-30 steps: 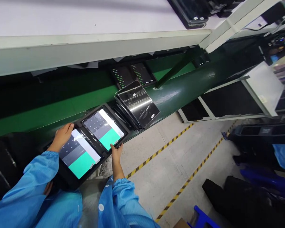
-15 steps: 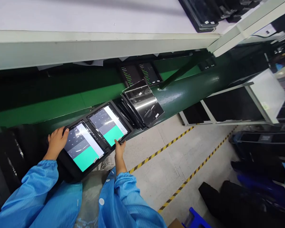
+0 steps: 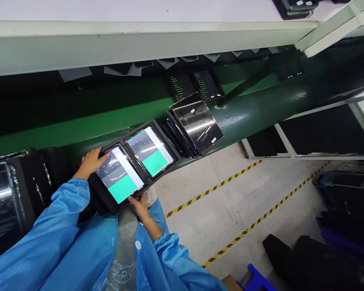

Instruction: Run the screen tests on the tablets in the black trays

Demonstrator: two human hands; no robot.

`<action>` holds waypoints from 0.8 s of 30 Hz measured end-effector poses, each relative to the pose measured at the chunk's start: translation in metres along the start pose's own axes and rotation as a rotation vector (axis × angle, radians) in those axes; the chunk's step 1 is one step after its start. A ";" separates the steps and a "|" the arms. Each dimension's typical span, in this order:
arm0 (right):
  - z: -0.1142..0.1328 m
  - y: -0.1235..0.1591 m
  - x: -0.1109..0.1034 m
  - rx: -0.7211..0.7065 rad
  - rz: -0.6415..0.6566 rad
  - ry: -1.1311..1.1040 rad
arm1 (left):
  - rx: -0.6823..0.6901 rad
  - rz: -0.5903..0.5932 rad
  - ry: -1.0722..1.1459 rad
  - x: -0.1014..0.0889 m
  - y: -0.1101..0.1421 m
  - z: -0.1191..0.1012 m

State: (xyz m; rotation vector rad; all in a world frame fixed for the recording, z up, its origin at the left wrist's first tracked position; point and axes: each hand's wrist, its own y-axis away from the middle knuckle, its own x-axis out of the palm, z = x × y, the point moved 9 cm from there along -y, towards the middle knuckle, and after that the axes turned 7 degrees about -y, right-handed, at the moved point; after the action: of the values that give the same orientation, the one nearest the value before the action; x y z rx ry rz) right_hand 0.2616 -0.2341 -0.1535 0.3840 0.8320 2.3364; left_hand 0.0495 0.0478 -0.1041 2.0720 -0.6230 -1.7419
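A black tray (image 3: 109, 206) lies on the rim of the green conveyor (image 3: 255, 109) and carries two lit tablets side by side. The near tablet (image 3: 119, 176) and the far tablet (image 3: 150, 151) both show a grey, white and teal screen. My left hand (image 3: 91, 161) rests on the tray's far left corner, its fingertips on the near tablet's top edge. My right hand (image 3: 139, 206) grips the tray's near edge below the near tablet, fingers curled under it.
A fanned stack of dark glossy panels (image 3: 197, 125) leans beside the tray on the right. Two dark units with green bars (image 3: 197, 85) sit on the belt behind. Black trays (image 3: 6, 198) stand at my left. A white shelf (image 3: 139, 40) overhangs. Yellow-black floor tape (image 3: 212, 188) runs right.
My right hand has slid from the far tablet's corner to the tray edge under the near tablet. The view has shifted, moving everything rightward and up.
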 end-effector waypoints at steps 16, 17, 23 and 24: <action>-0.002 0.008 0.033 -0.115 -0.062 0.066 | -0.018 -0.034 0.029 -0.006 0.003 -0.005; -0.001 0.008 0.033 -0.114 -0.074 0.074 | -0.020 -0.040 0.031 -0.007 0.003 -0.006; -0.009 0.004 0.027 -0.105 -0.098 0.074 | -0.036 -0.053 0.027 -0.007 0.004 -0.007; -0.010 0.003 0.026 -0.112 -0.099 0.078 | -0.037 -0.054 0.026 -0.007 0.003 -0.007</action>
State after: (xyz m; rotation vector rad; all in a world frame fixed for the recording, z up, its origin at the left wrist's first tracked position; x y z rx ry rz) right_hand 0.2360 -0.2242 -0.1576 0.2004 0.7356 2.3055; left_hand 0.0552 0.0488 -0.0950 2.1007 -0.5276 -1.7396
